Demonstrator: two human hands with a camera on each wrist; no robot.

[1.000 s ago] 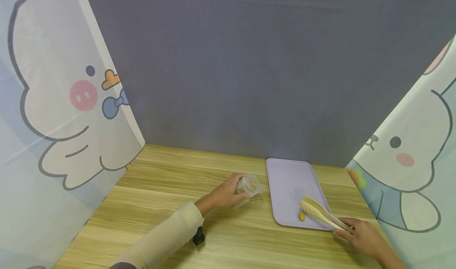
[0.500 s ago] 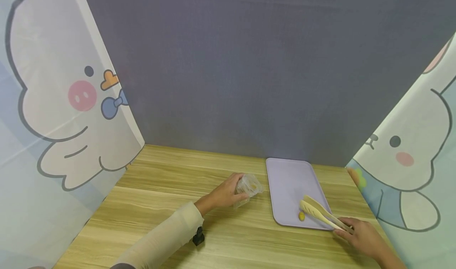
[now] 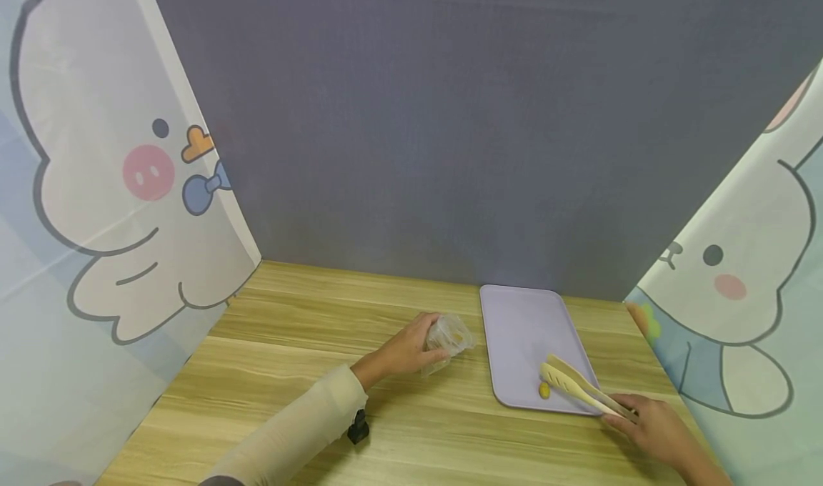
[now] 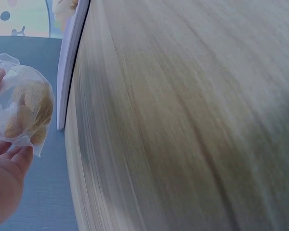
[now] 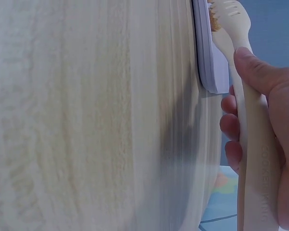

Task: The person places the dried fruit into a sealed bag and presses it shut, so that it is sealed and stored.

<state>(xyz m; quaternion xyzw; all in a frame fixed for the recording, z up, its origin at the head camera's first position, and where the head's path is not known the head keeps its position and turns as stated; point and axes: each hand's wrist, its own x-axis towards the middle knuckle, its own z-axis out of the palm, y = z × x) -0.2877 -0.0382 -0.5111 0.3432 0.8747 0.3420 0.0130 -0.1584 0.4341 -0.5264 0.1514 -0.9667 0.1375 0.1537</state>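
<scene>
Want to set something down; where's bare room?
Free: the table between left sleeve and grey wall, and the far half of the tray. Crowded: the tray's near end, by tongs, yellow piece and right hand.

Head camera looks down and forward; close wrist views share the tray (image 3: 524,329).

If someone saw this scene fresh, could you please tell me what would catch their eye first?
Probably the big cartoon duck and rabbit, left and right in the head view. Next, perhaps, the cream tongs in the right hand, over the near end of the purple tray, and the clear bag in the left hand, left of the tray.
</scene>
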